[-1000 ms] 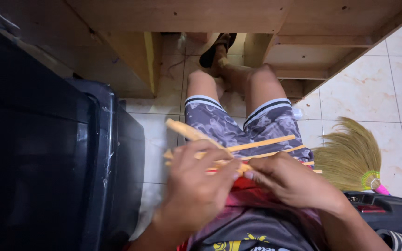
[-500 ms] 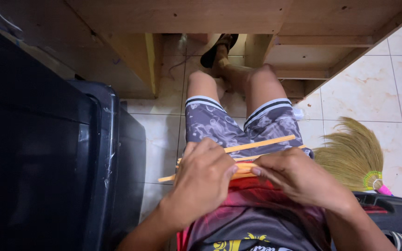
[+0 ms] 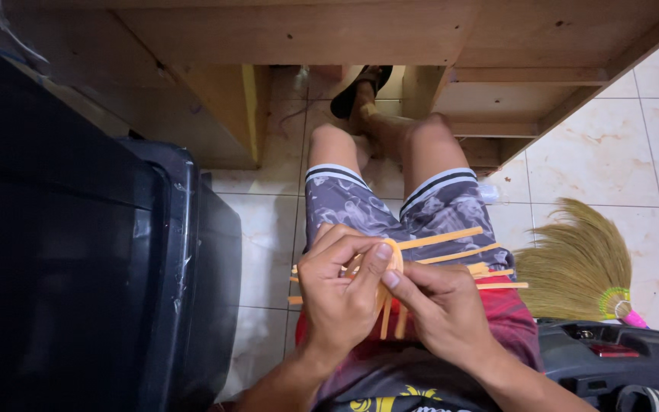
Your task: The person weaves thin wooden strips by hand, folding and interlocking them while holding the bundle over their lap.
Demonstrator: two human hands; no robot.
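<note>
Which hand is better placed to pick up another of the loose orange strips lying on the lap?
Probably the right hand: the loose strips lie just beyond its fingers, while the left hand pinches the bent strip loop.

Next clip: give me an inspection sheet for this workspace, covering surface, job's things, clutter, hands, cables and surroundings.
Surface: the seated person's lap in patterned shorts, over a pale tiled floor.
Job's things: thin orange strips lying across the lap; one strip bent into a loop between both hands.
Clutter: straw broom with a pink handle on the floor to the right.
Hands: left hand pinches the loop with thumb and fingers; right hand pinches it from the other side.
Cables: one thin cable on the floor under the wooden bench; otherwise nothing seen.
Surroundings: wooden bench above the legs, dark bin on the left, black object at lower right.
</note>
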